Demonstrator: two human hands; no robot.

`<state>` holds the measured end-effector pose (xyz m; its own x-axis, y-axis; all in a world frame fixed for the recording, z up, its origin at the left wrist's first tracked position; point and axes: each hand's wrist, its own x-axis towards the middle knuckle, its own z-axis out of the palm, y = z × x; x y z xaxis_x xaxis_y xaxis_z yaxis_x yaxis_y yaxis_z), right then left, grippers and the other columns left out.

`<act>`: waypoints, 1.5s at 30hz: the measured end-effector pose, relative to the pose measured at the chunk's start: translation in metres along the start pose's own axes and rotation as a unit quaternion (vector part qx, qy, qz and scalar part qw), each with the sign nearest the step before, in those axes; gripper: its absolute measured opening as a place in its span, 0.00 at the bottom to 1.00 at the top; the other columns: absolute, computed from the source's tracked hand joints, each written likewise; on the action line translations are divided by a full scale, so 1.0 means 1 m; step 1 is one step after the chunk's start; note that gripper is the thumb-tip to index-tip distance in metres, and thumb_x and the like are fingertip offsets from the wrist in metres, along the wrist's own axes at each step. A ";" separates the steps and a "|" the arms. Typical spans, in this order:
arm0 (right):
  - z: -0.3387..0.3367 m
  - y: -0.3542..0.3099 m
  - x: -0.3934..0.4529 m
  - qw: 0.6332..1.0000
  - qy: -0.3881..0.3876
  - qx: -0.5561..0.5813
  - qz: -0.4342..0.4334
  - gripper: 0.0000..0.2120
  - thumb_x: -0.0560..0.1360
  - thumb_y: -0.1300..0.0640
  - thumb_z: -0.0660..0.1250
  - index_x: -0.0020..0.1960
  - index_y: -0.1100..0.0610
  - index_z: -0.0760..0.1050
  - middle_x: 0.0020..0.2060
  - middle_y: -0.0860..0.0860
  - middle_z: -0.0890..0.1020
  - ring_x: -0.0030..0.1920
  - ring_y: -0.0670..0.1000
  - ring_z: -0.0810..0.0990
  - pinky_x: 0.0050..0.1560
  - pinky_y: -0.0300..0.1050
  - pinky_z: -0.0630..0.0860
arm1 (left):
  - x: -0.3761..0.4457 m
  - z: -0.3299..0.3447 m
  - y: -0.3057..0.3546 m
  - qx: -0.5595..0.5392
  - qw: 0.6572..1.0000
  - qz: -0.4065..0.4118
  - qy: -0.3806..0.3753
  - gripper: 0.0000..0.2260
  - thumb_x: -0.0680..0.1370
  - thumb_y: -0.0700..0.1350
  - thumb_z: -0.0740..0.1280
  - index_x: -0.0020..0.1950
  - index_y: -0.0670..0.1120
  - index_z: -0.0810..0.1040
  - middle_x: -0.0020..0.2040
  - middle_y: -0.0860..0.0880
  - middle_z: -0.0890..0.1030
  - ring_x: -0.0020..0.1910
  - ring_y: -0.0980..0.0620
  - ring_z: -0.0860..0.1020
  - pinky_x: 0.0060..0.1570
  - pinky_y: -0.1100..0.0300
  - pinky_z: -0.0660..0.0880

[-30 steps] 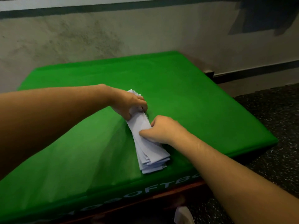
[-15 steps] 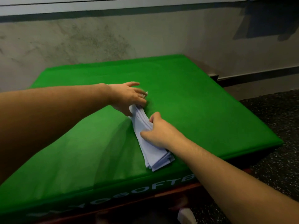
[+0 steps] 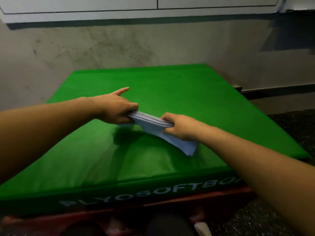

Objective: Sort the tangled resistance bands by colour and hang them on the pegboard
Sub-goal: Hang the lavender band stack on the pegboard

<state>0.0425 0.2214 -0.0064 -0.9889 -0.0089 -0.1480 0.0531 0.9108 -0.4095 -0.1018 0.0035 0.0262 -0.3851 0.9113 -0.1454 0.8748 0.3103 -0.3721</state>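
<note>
Surface: a green padded box, flat top, wrinkled cover; pale lettering along its near side, partly cut off by the right forearm, reading roughly "LYOSOFTBO"; a reddish block sits under it. Room: stained grey concrete wall behind; a white panel with thin dark lines across the top of the view; dark speckled floor to the right; a dark skirting strip at the wall's foot, right side.

Bands: a flat bundle of pale blue bands, layered, held just above the green top and casting a shadow on it; it slants from upper left to lower right, its free end hanging past the right hand, low over the cover.

Left hand: curled round the bundle's far end, index finger sticking out straight, pointing away. Right hand: thumb above, fingers below, pinching the bundle near its middle.

Hard to make out: how many bands are in the bundle; whether its free end touches the cover; dark shape and a small white object at the bottom edge, blurred and cut off; no pegboard identifiable.
</note>
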 end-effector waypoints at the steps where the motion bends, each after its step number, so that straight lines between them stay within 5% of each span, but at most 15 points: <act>1: -0.006 -0.003 0.003 1.000 -0.009 -0.002 -0.014 0.22 0.78 0.54 0.68 0.70 0.51 0.70 0.66 0.53 0.78 0.61 0.53 0.77 0.57 0.41 0.70 | -0.013 -0.002 0.003 -0.014 1.000 -0.010 0.003 0.16 0.78 0.65 0.55 0.51 0.54 0.69 0.46 0.50 0.81 0.52 0.48 0.81 0.77 0.45 0.51; 3: -0.014 -0.014 0.008 0.999 -0.026 -0.018 -0.038 0.23 0.78 0.56 0.68 0.72 0.53 0.70 0.68 0.52 0.76 0.64 0.52 0.76 0.58 0.39 0.68 | -0.038 -0.007 0.012 -0.053 0.997 -0.047 0.003 0.20 0.77 0.66 0.53 0.52 0.52 0.71 0.45 0.48 0.81 0.48 0.43 0.81 0.63 0.52 0.69; 6: -0.018 -0.036 0.019 0.995 -0.049 -0.062 -0.059 0.24 0.78 0.55 0.68 0.73 0.53 0.69 0.69 0.52 0.75 0.66 0.53 0.74 0.58 0.39 0.67 | -0.069 -0.004 0.027 -0.081 0.991 -0.104 -0.024 0.16 0.79 0.62 0.61 0.56 0.51 0.71 0.50 0.47 0.81 0.47 0.42 0.79 0.41 0.57 0.68; 11: 0.009 -0.063 0.033 0.985 -0.097 -0.133 -0.040 0.25 0.79 0.55 0.66 0.74 0.52 0.67 0.69 0.55 0.74 0.66 0.57 0.74 0.61 0.44 0.70 | -0.091 0.021 0.044 -0.101 0.975 -0.165 -0.114 0.18 0.79 0.64 0.61 0.57 0.51 0.71 0.53 0.45 0.81 0.49 0.41 0.79 0.40 0.57 0.68; 16: 0.042 -0.055 0.029 0.985 0.003 -0.167 -0.041 0.20 0.78 0.51 0.60 0.68 0.53 0.66 0.63 0.56 0.78 0.58 0.59 0.78 0.55 0.51 0.75 | -0.092 0.045 0.057 -0.169 0.953 -0.217 -0.126 0.13 0.81 0.61 0.59 0.53 0.52 0.63 0.59 0.45 0.79 0.47 0.45 0.75 0.44 0.57 0.69; 20: 0.047 -0.040 0.014 0.966 0.064 -0.222 -0.112 0.22 0.77 0.44 0.58 0.69 0.49 0.65 0.62 0.52 0.77 0.58 0.57 0.77 0.55 0.52 0.75 | -0.096 0.049 0.053 -0.216 0.949 -0.205 -0.104 0.19 0.81 0.59 0.61 0.62 0.47 0.66 0.63 0.44 0.73 0.56 0.44 0.76 0.51 0.56 0.70; 24: 0.028 -0.031 0.009 0.969 -0.015 -0.211 -0.130 0.24 0.74 0.48 0.66 0.69 0.49 0.66 0.61 0.52 0.78 0.56 0.55 0.78 0.54 0.48 0.76 | -0.105 0.046 0.051 -0.152 0.971 -0.164 -0.086 0.17 0.79 0.55 0.64 0.63 0.47 0.66 0.61 0.47 0.74 0.52 0.43 0.77 0.42 0.58 0.66; 32: -0.010 -0.050 0.019 0.946 -0.191 -0.260 -0.032 0.28 0.76 0.65 0.58 0.73 0.47 0.68 0.61 0.56 0.78 0.49 0.55 0.75 0.41 0.42 0.74 | -0.089 0.032 0.056 -0.254 0.934 -0.215 -0.131 0.09 0.78 0.41 0.64 0.57 0.45 0.70 0.58 0.41 0.77 0.52 0.44 0.75 0.50 0.56 0.70; 36: 0.017 -0.051 0.016 0.949 -0.087 -0.302 -0.018 0.20 0.76 0.56 0.62 0.67 0.50 0.67 0.53 0.54 0.79 0.47 0.56 0.75 0.45 0.47 0.73 | -0.081 0.033 0.070 -0.241 0.917 -0.288 -0.133 0.07 0.77 0.42 0.61 0.52 0.48 0.63 0.62 0.41 0.76 0.56 0.42 0.76 0.51 0.54 0.71; 39: 0.036 -0.036 0.014 0.944 0.024 -0.323 -0.057 0.16 0.75 0.51 0.61 0.61 0.52 0.66 0.53 0.55 0.78 0.54 0.57 0.76 0.56 0.54 0.71 | -0.089 0.043 0.080 -0.183 0.931 -0.306 -0.077 0.10 0.77 0.46 0.59 0.57 0.49 0.65 0.63 0.44 0.74 0.60 0.42 0.76 0.56 0.52 0.72; 42: 0.043 -0.013 0.011 0.936 0.081 -0.323 -0.112 0.19 0.74 0.48 0.59 0.63 0.51 0.63 0.55 0.54 0.76 0.56 0.56 0.76 0.59 0.55 0.69 | -0.101 0.056 0.086 -0.092 0.958 -0.269 0.022 0.20 0.74 0.56 0.53 0.63 0.49 0.67 0.58 0.45 0.76 0.54 0.42 0.79 0.51 0.50 0.76; 45: 0.045 -0.001 0.009 0.935 0.121 -0.290 -0.165 0.21 0.74 0.41 0.53 0.62 0.49 0.64 0.50 0.53 0.78 0.48 0.54 0.75 0.54 0.53 0.71 | -0.106 0.059 0.083 -0.080 0.970 -0.225 0.047 0.28 0.71 0.61 0.47 0.66 0.48 0.67 0.55 0.45 0.76 0.50 0.42 0.80 0.48 0.50 0.77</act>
<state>0.0399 0.2018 -0.0476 -0.9442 -0.2992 0.1375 -0.2749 0.9461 0.1713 -0.0057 -0.0830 -0.0435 -0.7165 0.6925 0.0847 0.6621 0.7132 -0.2299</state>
